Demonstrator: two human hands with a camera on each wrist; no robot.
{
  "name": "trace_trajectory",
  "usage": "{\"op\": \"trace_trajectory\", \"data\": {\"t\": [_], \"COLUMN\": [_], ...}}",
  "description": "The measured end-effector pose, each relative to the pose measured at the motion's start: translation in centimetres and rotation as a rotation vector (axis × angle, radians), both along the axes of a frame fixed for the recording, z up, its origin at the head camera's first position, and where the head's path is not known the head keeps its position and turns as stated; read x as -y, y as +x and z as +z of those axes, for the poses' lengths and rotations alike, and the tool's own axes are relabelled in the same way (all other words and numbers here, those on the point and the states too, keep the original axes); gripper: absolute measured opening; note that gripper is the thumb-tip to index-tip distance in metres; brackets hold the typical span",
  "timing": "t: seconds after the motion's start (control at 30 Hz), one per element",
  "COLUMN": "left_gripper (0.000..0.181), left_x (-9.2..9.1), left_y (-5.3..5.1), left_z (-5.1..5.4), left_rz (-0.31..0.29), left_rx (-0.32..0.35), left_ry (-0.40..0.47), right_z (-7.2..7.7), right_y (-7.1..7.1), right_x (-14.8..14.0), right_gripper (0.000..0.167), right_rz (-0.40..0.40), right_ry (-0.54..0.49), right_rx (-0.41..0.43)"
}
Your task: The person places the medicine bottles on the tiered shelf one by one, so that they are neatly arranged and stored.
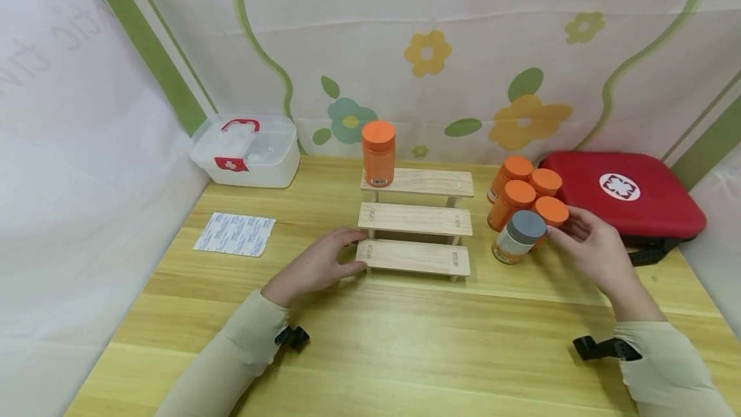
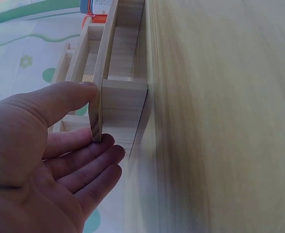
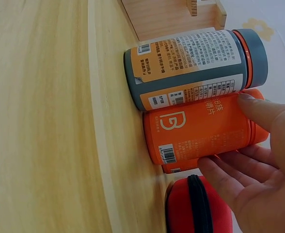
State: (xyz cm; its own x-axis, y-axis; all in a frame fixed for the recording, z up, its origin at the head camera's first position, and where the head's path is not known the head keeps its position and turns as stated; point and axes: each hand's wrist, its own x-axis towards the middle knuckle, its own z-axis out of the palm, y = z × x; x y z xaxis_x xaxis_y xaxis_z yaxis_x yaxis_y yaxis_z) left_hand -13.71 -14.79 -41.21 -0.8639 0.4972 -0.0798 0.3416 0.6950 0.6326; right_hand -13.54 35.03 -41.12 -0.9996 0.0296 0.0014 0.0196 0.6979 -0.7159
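A three-step wooden display stand (image 1: 413, 256) stands mid-table. My left hand (image 1: 317, 261) holds the left end of its lowest step; in the left wrist view, the thumb (image 2: 70, 97) and fingers lie on either side of the board's end. One orange supplement bottle (image 1: 379, 154) is upright on the top step's left end. To the stand's right, several orange bottles cluster with a grey-capped bottle (image 1: 518, 237) in front. My right hand (image 1: 593, 250) grips the front-right orange bottle (image 3: 200, 128) between thumb and fingers, beside the grey-capped one. Its base appears to touch the table.
A red first-aid case (image 1: 628, 195) lies close behind the bottles at the right. At the back left is a clear-white medicine box (image 1: 249, 153) with a red handle. A printed white packet (image 1: 235, 234) lies flat left of the stand. A patterned curtain (image 1: 347, 37) borders the table's back.
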Motion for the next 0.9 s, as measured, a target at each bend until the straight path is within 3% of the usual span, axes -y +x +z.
{"op": "trace_trajectory", "data": {"t": [0.37, 0.9], "left_gripper": [0.062, 0.062], "left_x": [0.0, 0.0], "left_y": [-0.1, -0.1], "left_z": [-0.1, -0.2], "left_rz": [0.008, 0.007], "left_rx": [0.018, 0.021], "left_ry": [0.006, 0.011], "right_z": [0.0, 1.6], "right_y": [0.5, 1.8], "right_x": [0.2, -0.1], "right_gripper": [0.074, 0.067], "right_rz": [-0.036, -0.147], "right_ry": [0.026, -0.087], "right_rx": [-0.059, -0.186]}}
